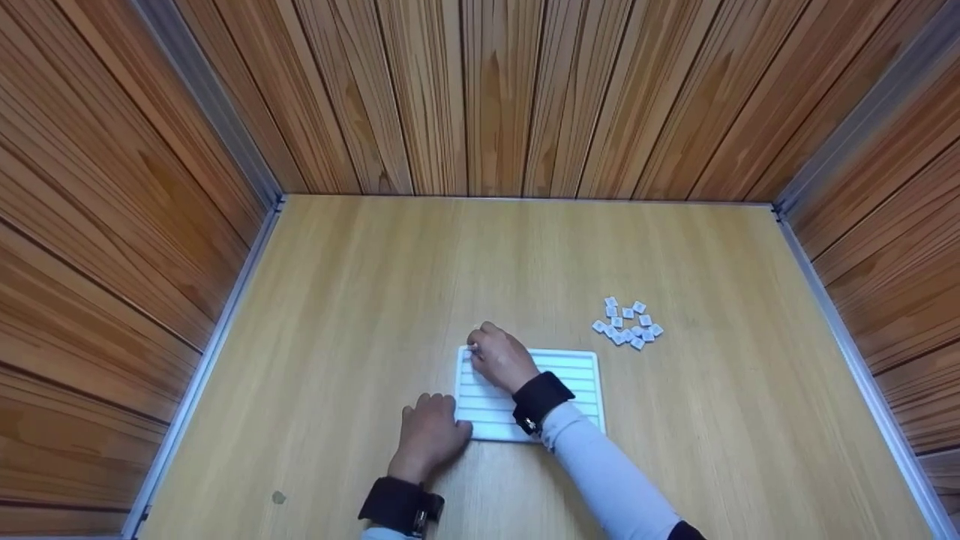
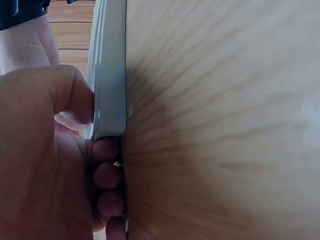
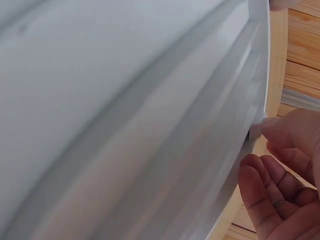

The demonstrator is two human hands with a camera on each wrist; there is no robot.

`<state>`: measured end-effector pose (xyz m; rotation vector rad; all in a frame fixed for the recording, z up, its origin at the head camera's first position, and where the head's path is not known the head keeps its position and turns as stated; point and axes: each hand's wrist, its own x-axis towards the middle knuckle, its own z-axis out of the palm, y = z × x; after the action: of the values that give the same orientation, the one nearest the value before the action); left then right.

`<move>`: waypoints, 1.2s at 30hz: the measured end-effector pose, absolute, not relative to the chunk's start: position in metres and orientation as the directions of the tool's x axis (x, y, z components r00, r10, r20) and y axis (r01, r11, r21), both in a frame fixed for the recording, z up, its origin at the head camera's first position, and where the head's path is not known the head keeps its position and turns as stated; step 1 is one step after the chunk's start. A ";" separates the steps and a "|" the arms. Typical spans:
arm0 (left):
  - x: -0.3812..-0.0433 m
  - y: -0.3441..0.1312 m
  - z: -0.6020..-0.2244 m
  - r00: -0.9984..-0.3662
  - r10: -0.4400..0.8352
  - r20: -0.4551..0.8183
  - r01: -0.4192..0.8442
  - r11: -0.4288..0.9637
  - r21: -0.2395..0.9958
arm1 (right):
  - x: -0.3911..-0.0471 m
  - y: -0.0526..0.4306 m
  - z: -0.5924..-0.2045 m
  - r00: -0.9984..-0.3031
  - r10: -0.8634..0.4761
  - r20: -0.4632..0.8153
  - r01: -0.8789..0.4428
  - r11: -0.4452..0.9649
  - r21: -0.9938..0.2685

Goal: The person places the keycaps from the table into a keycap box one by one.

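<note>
A white ridged board point(image 1: 487, 409) lies on the table, its surface divided by long parallel ridges. At the board's near left corner, my left hand point(image 1: 431, 435) holds the edge. Its thumb point(image 2: 75, 95) lies against the rim, and the curled fingers point(image 2: 107, 175) sit by the corner at table level. My right hand point(image 1: 504, 358) reaches across to the far left corner. There it pinches a small white tile point(image 3: 255, 132) right at the board's rim; the fingers partly hide it.
Several small white square tiles point(image 1: 628, 313) lie loosely grouped on the table, to the right beyond the board. Wood-panelled walls point(image 1: 495, 97) enclose the table at the back and both sides. A small dark spot point(image 1: 279, 497) marks the tabletop at the near left.
</note>
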<state>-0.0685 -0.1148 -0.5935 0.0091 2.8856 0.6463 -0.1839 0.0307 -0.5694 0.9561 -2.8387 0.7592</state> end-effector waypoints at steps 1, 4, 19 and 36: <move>-0.069 -0.115 -0.593 -0.983 0.045 -0.180 -0.036 0.905 0.424 | -0.185 0.033 -0.568 -0.812 -0.552 0.191 -0.575 0.697 -0.429; -0.069 -0.116 -0.593 -0.981 0.041 -0.188 -0.044 0.903 0.428 | -0.186 0.039 -0.565 -0.819 -0.545 0.179 -0.566 0.718 -0.406; -0.069 -0.118 -0.591 -0.983 0.034 -0.182 -0.050 0.899 0.435 | -0.194 0.084 -0.559 -0.873 -0.449 0.189 -0.484 0.759 -0.436; -0.070 -0.115 -0.593 -0.974 0.034 -0.226 -0.068 0.902 0.427 | -0.198 0.151 -0.559 -0.948 -0.295 0.120 -0.316 0.828 -0.462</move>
<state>-0.0700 -0.1147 -0.5934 -0.0253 2.8384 0.6498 -0.1984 0.1505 -0.5587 0.4957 -2.9624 0.7608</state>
